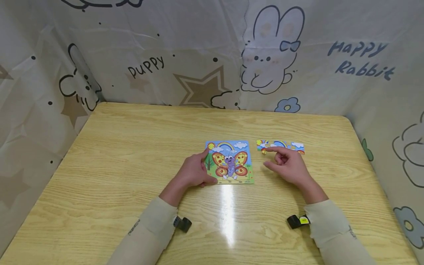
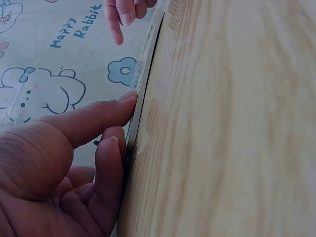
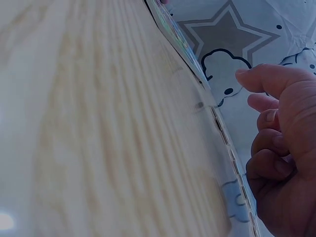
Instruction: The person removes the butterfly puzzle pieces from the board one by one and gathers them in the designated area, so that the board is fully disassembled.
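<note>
A square jigsaw puzzle (image 1: 230, 162) with a butterfly, a rainbow and a sun lies flat on the table. My left hand (image 1: 195, 170) holds it at its left side, the thumb by the near left corner and the index finger higher up the edge. In the left wrist view, the thumb (image 2: 111, 111) lies against the puzzle's thin edge. Off to the right, my right hand (image 1: 288, 165) hovers with index finger extended and thumb apart. That fingertip is right at a small round-patterned piece (image 1: 264, 151), below a row of loose puzzle pieces (image 1: 279, 143), partly hidden by the hand.
The wooden table (image 1: 132, 154) runs back to a printed cloth (image 1: 152, 36) with rabbits and stars, which also hangs at both sides. Black wrist cameras (image 1: 183, 223) stick out from both sleeves above the tabletop.
</note>
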A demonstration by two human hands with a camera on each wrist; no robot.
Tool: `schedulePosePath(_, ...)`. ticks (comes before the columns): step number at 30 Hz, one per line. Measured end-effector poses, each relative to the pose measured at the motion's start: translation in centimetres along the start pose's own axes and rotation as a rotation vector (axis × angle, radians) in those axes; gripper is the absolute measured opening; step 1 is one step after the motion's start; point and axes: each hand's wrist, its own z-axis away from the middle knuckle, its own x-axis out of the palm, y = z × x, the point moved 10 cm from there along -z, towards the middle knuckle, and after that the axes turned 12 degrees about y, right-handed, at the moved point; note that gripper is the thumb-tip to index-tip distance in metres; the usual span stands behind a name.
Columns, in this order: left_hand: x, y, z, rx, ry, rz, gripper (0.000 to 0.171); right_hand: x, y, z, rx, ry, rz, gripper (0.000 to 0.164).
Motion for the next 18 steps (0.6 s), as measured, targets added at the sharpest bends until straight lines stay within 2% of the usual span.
schedulePosePath(13,-0.1,-0.1,0.0,-0.023,0.018,0.024,0.110,0.7,-0.5,0.0,0.008,-0.005,-0.020,0.035)
schedulePosePath(18,-0.2,0.0,0.0,-0.031,0.039,0.037,0.106,1.2,-1.1,-0.1,-0.024,-0.009,0.010,0.036)
